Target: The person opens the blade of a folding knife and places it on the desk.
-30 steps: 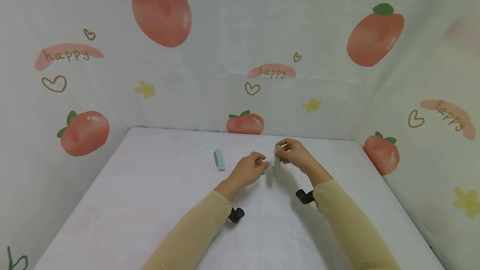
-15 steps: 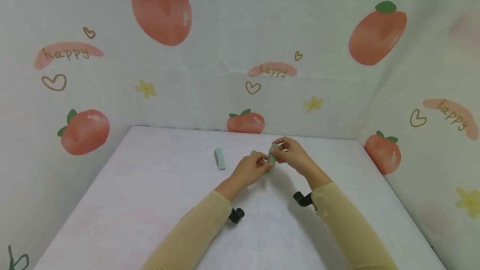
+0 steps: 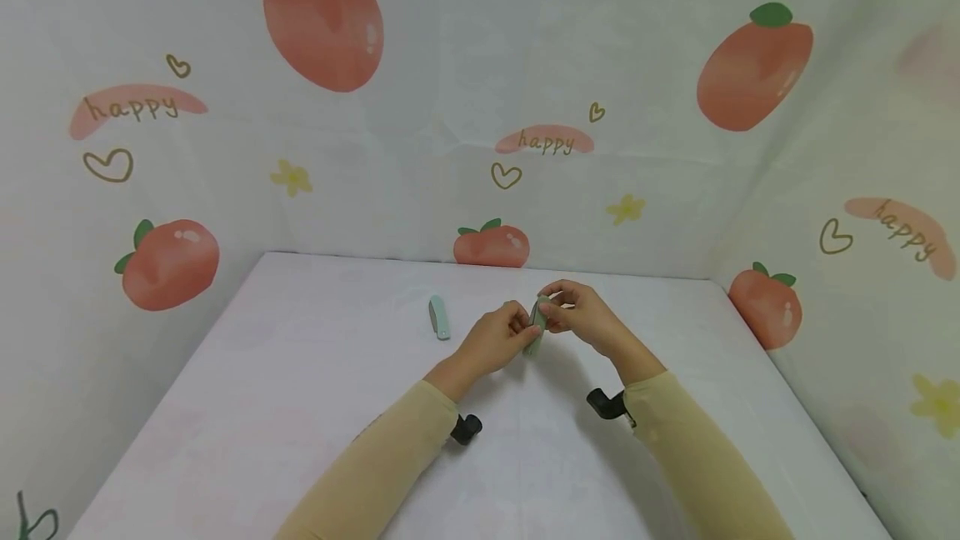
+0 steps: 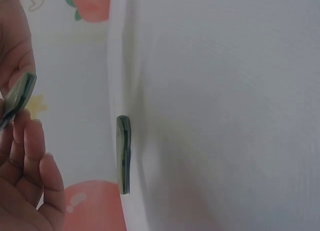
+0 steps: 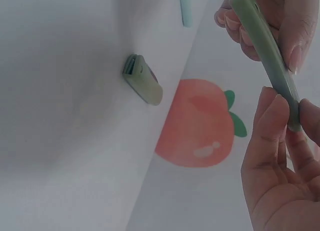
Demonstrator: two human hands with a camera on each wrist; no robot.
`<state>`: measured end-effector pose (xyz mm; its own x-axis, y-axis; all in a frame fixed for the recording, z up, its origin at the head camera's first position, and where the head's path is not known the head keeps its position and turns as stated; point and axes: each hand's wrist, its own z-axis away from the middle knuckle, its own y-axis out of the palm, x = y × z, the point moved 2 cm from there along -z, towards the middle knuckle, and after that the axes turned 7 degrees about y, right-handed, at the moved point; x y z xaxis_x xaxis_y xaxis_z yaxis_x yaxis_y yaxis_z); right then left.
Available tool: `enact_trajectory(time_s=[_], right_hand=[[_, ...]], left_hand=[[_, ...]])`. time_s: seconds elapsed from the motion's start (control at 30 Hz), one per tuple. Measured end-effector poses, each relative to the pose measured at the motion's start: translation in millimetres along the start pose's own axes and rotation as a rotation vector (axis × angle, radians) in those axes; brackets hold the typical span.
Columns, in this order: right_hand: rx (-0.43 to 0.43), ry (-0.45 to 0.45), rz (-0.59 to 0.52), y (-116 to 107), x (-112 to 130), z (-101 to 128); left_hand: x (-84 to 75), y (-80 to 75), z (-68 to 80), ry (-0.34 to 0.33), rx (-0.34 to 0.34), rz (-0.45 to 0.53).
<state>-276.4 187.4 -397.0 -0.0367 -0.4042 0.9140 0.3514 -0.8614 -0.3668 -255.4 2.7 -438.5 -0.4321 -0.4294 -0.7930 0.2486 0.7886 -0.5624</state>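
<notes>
Both hands hold one green folding knife, folded up, raised off the table and slanted. My right hand pinches it near its upper end in the head view, between thumb and fingers. From the other side my left hand grips its lower part, the thumb lying on the handle. In the right wrist view a second green folding knife rests on the table, its slotted end showing; the left hand hides it in the head view. A pale teal folding knife lies folded to the left of the hands.
A white cloth covers the table, with its back edge just beyond the hands. Behind it and at the sides hangs a white printed backdrop with red fruit and "happy" lettering. A black wrist camera sits on each sleeve.
My left hand, apart from the knife a second ago, now grips it. The right hand has brought the knife a little left and lower, tilting it. The teal knife stays put.
</notes>
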Motion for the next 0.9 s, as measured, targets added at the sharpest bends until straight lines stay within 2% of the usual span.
enact_trajectory(time_s=[0.37,0.6,0.9], right_hand=[[0.065,-0.015,0.034,4.9,0.4,6.1],[0.078,-0.031,0.045,4.7,2.3,7.8],[0.093,-0.063,0.049,1.1,0.5,9.9]], left_hand=[[0.8,-1.0,3.1,0.035,0.126,0.047],[-0.7,-2.4,3.3,0.085,0.108,0.037],[-0.8,-4.4,4.4,0.111,0.099,0.067]])
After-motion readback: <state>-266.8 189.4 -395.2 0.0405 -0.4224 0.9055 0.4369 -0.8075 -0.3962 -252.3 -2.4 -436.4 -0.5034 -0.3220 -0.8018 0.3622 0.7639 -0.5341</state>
